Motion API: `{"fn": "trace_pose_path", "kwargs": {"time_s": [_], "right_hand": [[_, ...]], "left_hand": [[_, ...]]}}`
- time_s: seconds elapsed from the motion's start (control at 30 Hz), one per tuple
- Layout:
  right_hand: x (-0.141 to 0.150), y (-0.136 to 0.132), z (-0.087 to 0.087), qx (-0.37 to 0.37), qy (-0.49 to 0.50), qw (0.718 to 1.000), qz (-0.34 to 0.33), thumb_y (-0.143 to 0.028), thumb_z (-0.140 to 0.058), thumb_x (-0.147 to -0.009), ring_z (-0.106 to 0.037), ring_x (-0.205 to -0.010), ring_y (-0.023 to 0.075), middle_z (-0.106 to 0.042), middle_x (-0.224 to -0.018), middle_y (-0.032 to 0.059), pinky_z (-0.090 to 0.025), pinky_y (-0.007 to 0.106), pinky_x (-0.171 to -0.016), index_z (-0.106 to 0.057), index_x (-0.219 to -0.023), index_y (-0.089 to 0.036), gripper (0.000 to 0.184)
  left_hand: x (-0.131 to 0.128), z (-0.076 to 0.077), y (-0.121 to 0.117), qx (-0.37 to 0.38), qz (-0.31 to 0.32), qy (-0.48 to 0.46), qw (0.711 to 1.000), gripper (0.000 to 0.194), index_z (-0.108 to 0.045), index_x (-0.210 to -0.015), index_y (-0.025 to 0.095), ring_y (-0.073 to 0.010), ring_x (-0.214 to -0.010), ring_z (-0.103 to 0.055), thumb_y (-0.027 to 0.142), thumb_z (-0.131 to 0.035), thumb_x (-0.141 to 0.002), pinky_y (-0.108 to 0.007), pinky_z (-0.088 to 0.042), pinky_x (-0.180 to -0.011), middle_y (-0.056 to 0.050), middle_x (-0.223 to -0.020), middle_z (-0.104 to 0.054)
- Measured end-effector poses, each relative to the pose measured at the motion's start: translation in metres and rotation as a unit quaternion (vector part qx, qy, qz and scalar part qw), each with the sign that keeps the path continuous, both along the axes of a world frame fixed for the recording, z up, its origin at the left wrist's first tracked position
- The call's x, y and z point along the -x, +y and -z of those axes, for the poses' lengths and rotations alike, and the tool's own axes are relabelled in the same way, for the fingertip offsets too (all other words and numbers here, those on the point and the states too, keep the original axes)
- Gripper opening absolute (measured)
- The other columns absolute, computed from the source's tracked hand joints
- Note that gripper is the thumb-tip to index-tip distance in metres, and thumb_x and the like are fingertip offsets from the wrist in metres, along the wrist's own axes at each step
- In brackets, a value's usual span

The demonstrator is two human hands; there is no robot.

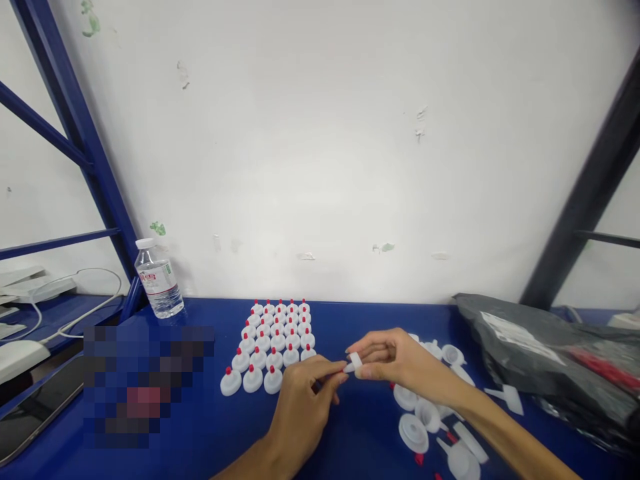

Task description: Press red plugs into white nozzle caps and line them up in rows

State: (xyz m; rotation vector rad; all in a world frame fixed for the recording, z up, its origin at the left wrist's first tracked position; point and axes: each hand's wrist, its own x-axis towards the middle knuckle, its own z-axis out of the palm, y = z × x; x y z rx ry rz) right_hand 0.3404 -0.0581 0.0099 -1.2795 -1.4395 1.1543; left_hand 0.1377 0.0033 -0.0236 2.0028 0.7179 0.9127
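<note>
Between my hands is a white plastic nozzle cap (355, 362), tilted with its narrow spout toward the left. My right hand (393, 360) is closed round its wide base, thumb below and fingers above. At the spout's end, my left hand (307, 393) pinches thumb and forefinger together; whatever lies between those fingertips is mostly hidden. To the left, white nozzle caps with red tips (253, 379) stand upright in neat rows. Under and beside my right forearm lie loose white nozzle caps (414, 433) in a jumble, with small red tips (419, 459) among them.
A water bottle (159, 280) stands by the wall at the back left. A phone (43, 403) lies at the left edge, near a blurred-out patch. On the right rests a dark plastic bag (530, 347). Blue rack posts (93, 147) frame the blue tabletop (200, 427).
</note>
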Motion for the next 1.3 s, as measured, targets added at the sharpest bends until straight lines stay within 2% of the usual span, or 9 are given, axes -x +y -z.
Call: {"fn": "trace_pose_path", "kwargs": {"time_s": [0.2, 0.37, 0.53, 0.8, 0.93, 1.1, 1.2, 1.3], "right_hand": [[-0.001, 0.002, 0.005, 0.003, -0.011, 1.000, -0.004, -0.039, -0.082, -0.074, -0.072, -0.089, 0.0233, -0.077, -0.091, 0.0079, -0.055, 0.031, -0.078, -0.073, -0.103, -0.017, 0.037], [0.003, 0.000, 0.001, 0.004, -0.023, 1.000, 0.008, -0.038, -0.082, -0.075, -0.071, -0.085, 0.0217, -0.077, -0.088, 0.0084, -0.053, 0.029, -0.073, -0.073, -0.100, -0.016, 0.035], [0.005, -0.003, -0.003, -0.002, -0.030, 1.000, 0.009, -0.037, -0.080, -0.077, -0.071, -0.083, 0.0218, -0.077, -0.088, 0.0095, -0.051, 0.029, -0.072, -0.072, -0.101, -0.015, 0.033], [0.002, -0.002, -0.002, -0.007, -0.008, 1.000, -0.007, -0.040, -0.076, -0.081, -0.072, -0.088, 0.0235, -0.077, -0.091, 0.0103, -0.054, 0.034, -0.081, -0.071, -0.104, -0.015, 0.035], [0.001, -0.004, -0.006, -0.012, -0.037, 0.999, -0.015, -0.045, -0.073, -0.083, -0.072, -0.092, 0.0250, -0.077, -0.094, 0.0096, -0.055, 0.035, -0.083, -0.071, -0.106, -0.017, 0.037], [-0.007, -0.003, -0.010, -0.059, -0.076, 0.995, 0.025, -0.053, -0.062, -0.090, -0.068, -0.106, 0.0256, -0.071, -0.117, 0.0084, -0.053, 0.038, -0.094, -0.065, -0.120, -0.024, 0.042], [-0.012, 0.000, -0.010, -0.086, -0.073, 0.992, 0.054, -0.054, -0.057, -0.093, -0.070, -0.102, 0.0251, -0.071, -0.114, 0.0087, -0.054, 0.040, -0.092, -0.064, -0.117, -0.024, 0.039], [-0.013, 0.002, -0.010, -0.097, -0.073, 0.990, 0.075, -0.053, -0.055, -0.094, -0.071, -0.097, 0.0238, -0.069, -0.116, 0.0082, -0.058, 0.037, -0.083, -0.064, -0.113, -0.025, 0.036]], "left_hand": [[0.002, 0.004, 0.000, -0.038, 0.001, 0.000, 0.999, 0.020, -0.080, -0.099, 0.024, -0.0126, -0.057, -0.060, 0.023, -0.061, -0.092, -0.023, -0.042, -0.057, -0.001, -0.066, -0.066], [0.002, 0.008, 0.002, -0.059, 0.008, -0.013, 0.998, 0.021, -0.080, -0.100, 0.024, -0.0112, -0.055, -0.059, 0.023, -0.060, -0.092, -0.022, -0.041, -0.055, -0.001, -0.068, -0.066], [0.003, 0.005, 0.003, -0.077, 0.000, -0.010, 0.997, 0.020, -0.080, -0.098, 0.022, -0.0109, -0.055, -0.059, 0.023, -0.061, -0.092, -0.022, -0.041, -0.054, 0.000, -0.067, -0.065], [0.001, 0.000, 0.000, -0.091, -0.010, 0.013, 0.996, 0.021, -0.078, -0.100, 0.020, -0.0120, -0.059, -0.060, 0.029, -0.060, -0.094, -0.023, -0.043, -0.057, -0.002, -0.074, -0.068], [0.001, -0.007, -0.001, -0.096, -0.014, 0.043, 0.994, 0.020, -0.077, -0.099, 0.023, -0.0136, -0.067, -0.062, 0.030, -0.059, -0.094, -0.024, -0.045, -0.064, -0.002, -0.082, -0.072], [0.004, -0.022, 0.007, -0.125, 0.014, 0.124, 0.984, 0.014, -0.076, -0.093, 0.025, -0.0141, -0.071, -0.061, 0.025, -0.062, -0.091, -0.025, -0.043, -0.068, 0.001, -0.085, -0.073], [0.008, -0.029, 0.014, -0.154, 0.045, 0.165, 0.973, 0.014, -0.075, -0.093, 0.026, -0.0137, -0.071, -0.060, 0.025, -0.061, -0.091, -0.025, -0.042, -0.068, 0.002, -0.084, -0.072], [0.013, -0.038, 0.020, -0.173, 0.049, 0.193, 0.964, 0.015, -0.074, -0.093, 0.025, -0.0135, -0.069, -0.058, 0.025, -0.058, -0.091, -0.025, -0.042, -0.067, 0.002, -0.082, -0.070]]}}
